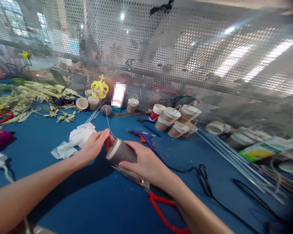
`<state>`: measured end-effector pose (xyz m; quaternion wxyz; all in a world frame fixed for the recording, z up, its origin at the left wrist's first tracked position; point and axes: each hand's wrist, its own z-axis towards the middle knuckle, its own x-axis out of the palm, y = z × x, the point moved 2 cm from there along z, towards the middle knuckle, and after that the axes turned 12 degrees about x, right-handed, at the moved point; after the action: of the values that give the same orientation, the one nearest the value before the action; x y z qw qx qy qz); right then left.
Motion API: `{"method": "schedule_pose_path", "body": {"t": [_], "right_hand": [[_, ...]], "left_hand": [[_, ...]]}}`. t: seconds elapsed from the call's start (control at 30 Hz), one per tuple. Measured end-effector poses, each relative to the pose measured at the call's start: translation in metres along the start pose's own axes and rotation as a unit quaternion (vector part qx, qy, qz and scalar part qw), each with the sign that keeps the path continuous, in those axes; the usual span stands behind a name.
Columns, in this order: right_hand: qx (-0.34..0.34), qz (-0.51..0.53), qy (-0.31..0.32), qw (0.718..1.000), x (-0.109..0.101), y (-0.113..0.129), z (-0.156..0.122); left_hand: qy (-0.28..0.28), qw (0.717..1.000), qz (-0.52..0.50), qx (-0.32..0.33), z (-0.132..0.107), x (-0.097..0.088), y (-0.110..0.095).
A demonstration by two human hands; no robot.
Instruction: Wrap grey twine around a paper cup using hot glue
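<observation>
A paper cup [120, 152] lies tilted above the table, its sides wound with grey yarn and its pale rim turned left. My right hand [145, 159] is wrapped around the cup's right part. At the rim, my left hand [97, 143] has its fingers closed at the yarn strand [109, 125]; the exact grip is partly hidden. That strand runs back to a grey yarn ball [106, 110]. Beneath my right hand lie scissors [161, 203] with red handles, blades pointing left. A blue glue gun [144, 136] rests just beyond the cup.
Crumpled white tissue [79, 138] lies behind my left forearm. Several twine-wrapped cups [171, 115] are stacked at the back right, near clear glue sticks [231, 159]. A black cable [205, 182] crosses the right side. Dried plant strips [36, 92] cover the far left. A perforated metal screen [148, 48] stands behind.
</observation>
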<state>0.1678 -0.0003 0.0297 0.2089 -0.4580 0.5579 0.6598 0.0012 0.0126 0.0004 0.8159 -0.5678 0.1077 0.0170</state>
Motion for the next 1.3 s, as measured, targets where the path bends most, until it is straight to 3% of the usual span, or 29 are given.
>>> {"method": "schedule_pose_path", "body": {"t": [0.03,0.13,0.27,0.4,0.47,0.53,0.7,0.77,0.87,0.97,1.1,1.3], "right_hand": [[0.01,0.03,0.008,0.999,-0.004,-0.001,0.0],[0.035,0.114,0.073,0.99,-0.014,-0.003,-0.001],[0.008,0.183,0.196,0.963,-0.025,-0.003,-0.006],[0.004,0.156,0.23,0.961,-0.031,-0.001,-0.012],[0.001,0.132,0.223,0.966,-0.034,0.001,-0.014],[0.001,0.117,0.211,0.971,-0.035,0.002,-0.015],[0.019,0.134,0.171,0.976,-0.031,-0.004,-0.008],[0.026,0.133,0.122,0.983,-0.027,-0.008,-0.003],[0.035,0.089,0.043,0.994,-0.017,-0.012,0.003],[0.036,0.042,-0.005,0.998,-0.008,-0.012,0.006],[0.024,0.048,0.002,0.999,-0.004,-0.013,0.007],[0.005,0.2,0.05,0.979,-0.005,-0.016,0.012]], "left_hand": [[-0.027,1.0,-0.009,0.004,0.002,-0.002,0.001],[-0.025,0.999,-0.016,0.022,0.004,-0.005,0.005],[0.078,0.995,0.032,0.054,0.0,-0.001,0.004],[0.153,0.969,0.108,0.16,-0.004,0.002,0.0],[0.161,0.952,0.142,0.219,-0.005,0.002,0.0],[0.145,0.947,0.164,0.234,-0.004,0.002,0.0],[0.039,0.978,0.144,0.144,-0.003,-0.003,-0.004],[0.027,0.98,0.128,0.15,-0.006,-0.003,-0.009],[0.088,0.972,0.136,0.17,-0.011,0.003,-0.013],[0.133,0.975,0.14,0.113,-0.014,0.011,-0.009],[0.146,0.98,0.112,0.078,-0.015,0.016,-0.002],[0.199,0.95,0.177,0.164,-0.018,0.017,-0.004]]}}
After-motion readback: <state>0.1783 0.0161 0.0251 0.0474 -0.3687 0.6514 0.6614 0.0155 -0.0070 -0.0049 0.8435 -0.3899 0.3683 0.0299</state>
